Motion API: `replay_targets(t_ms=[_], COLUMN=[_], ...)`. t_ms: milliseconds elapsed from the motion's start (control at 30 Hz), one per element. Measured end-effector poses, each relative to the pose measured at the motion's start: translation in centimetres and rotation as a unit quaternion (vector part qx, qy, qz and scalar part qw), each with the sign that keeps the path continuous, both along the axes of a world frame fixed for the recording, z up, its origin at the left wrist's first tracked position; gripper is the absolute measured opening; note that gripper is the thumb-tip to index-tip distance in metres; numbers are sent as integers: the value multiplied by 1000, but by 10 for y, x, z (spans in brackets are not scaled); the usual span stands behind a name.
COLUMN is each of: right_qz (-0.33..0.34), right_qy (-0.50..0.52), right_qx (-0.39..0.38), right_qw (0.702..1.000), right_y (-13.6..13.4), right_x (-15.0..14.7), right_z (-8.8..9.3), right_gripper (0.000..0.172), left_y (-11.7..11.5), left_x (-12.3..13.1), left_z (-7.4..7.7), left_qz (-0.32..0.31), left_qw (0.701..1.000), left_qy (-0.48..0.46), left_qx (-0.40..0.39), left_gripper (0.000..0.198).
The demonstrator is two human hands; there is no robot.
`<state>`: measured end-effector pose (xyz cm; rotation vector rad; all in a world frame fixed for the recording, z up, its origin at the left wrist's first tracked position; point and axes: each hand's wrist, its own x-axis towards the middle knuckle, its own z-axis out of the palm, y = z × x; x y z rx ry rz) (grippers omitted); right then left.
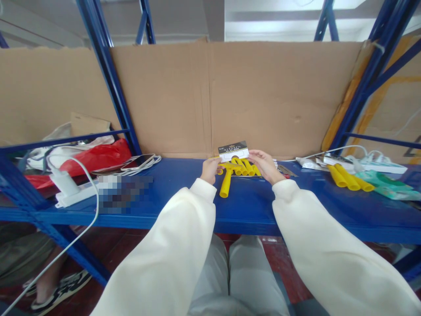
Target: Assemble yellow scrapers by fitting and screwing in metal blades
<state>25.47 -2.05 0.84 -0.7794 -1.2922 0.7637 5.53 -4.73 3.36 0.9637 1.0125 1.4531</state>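
Note:
A small black and white printed card [233, 152] is held up above the blue table. My left hand [210, 170] is closed at the card's lower left, with a yellow tool [225, 183] that has a thick round handle hanging just beside it. My right hand [263, 164] pinches the card's right edge between thumb and fingers. Behind and below the card, several yellow tubes [245, 167] lie side by side on the table, partly hidden by the card. Whether the left fingers also grip the yellow tool is hard to make out.
On the right of the blue table [184, 197] lie yellow tubes [350, 178], a green packet [391, 184] and a power strip. To the left are a phone [138, 162], a red bag [95, 158] and a white power strip [77, 193] with a cable. Cardboard [263, 96] stands behind.

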Motion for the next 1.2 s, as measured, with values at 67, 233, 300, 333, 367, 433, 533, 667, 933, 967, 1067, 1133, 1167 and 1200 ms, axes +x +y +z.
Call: replay_targets(t_ms=[67, 233, 300, 333, 367, 433, 533, 667, 933, 967, 1067, 1133, 1167, 1200], right_qz=[6, 3, -6, -11, -15, -15, 3, 11, -62, -67, -73, -72, -71, -70], right_qy=[-6, 5, 4, 1, -4, -17, -40, -59, -23, -19, -5, 0, 0, 0], right_qx=[4, -14, -22, -27, -34, -49, -64, -56, -36, -37, -47, -55, -57, -58], right_qw=[1000, 1000, 1000, 1000, 999, 999, 997, 997, 997, 997, 996, 996, 996, 996], right_y=[-2, 0, 0, 0, 0, -2, -6, -9, -3, -2, 0, 0, 0, 0], right_x=[-1, 0, 2, 3, 4, 4, 2, -1, 9, 11, 13, 12, 12, 11], right_z=[0, 0, 0, 0, 0, 1, 1, 2, 0, 0, -1, -2, -2, -2], right_gripper=[38, 43, 46, 46, 47, 47, 47, 49, 50, 50, 49, 49, 49, 48], left_y=[0, -2, -3, -3, -4, -4, -4, -2, 17, 20, 26, 27, 27, 27], left_x=[-1, -3, -3, -3, -3, -3, -3, -1, -2, -2, -1, 0, 1, 2], left_z=[0, 2, 3, 3, 3, 3, 1, 0, -21, -25, -34, -37, -38, -38], left_qz=[-4, -13, -21, -26, -31, -37, -39, -35, 61, 64, 36, -4, -27, -47], left_qw=[1000, 1000, 1000, 1000, 999, 999, 999, 999, 937, 915, 892, 898, 901, 904], left_qy=[-16, -14, -11, -12, -13, -14, -8, 21, 342, 394, 446, 438, 432, 425], left_qx=[-14, -18, -14, -12, -10, -6, 0, 12, 44, 65, 67, 45, 34, 24], left_gripper=[9, 7, 9, 11, 12, 13, 10, 7, 15, 15, 15, 15, 14, 14])
